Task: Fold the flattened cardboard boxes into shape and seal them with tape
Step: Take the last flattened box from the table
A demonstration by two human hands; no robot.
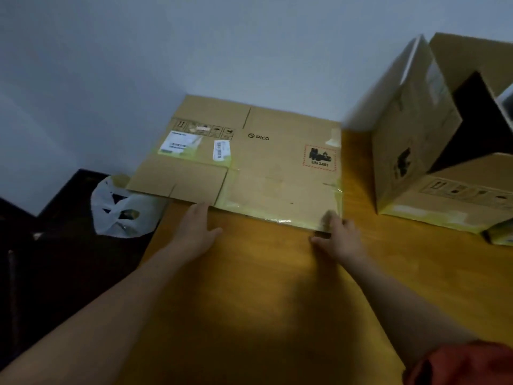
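Observation:
A flattened brown cardboard box [249,159] with a PICO logo, white labels and a red-framed warning mark lies flat at the far side of the wooden table [263,301], against the wall. Yellowish tape runs along its near edge. My left hand [197,232] lies flat on the table with straight fingers, its fingertips touching the box's near edge. My right hand [337,234] is at the box's near right corner, with fingers on top of the corner and the thumb against its near edge. The view is slightly blurred there.
An erected cardboard box [410,140] with open flaps stands on the right of the table, with another box [455,195] in front of it. A white plastic bag [119,209] hangs at the table's left edge. Dark floor lies to the left.

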